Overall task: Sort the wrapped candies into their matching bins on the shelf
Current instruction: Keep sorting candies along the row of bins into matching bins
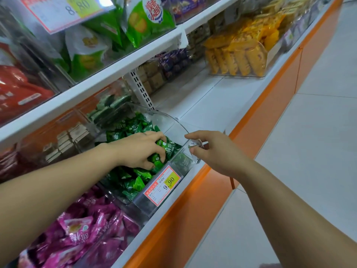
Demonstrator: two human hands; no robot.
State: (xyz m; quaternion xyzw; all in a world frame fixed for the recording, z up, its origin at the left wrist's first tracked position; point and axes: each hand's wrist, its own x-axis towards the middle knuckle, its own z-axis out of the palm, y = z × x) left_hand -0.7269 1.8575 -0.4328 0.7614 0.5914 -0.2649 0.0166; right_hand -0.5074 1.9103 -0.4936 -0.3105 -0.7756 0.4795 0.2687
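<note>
A clear plastic bin (174, 120) on the lowest shelf holds a heap of green wrapped candies (133, 178). My left hand (139, 149) reaches into this bin, its fingers closed around several green candies. My right hand (214, 151) is at the bin's right front corner, pinching a small candy in a clear and reddish wrapper (196, 144) between thumb and forefinger. A bin of pink wrapped candies (83, 235) stands just to the left of the green one. A price tag reading 9.90 (163, 185) is fixed to the green bin's front.
The white shelf surface (202, 105) stretches right of the green bin. Further right is a clear bin of yellow packets (239, 59). Brown and purple packs sit at the back. The upper shelf (116, 74) carries green and red bags. The shelf's orange base meets a pale tiled floor (309, 132).
</note>
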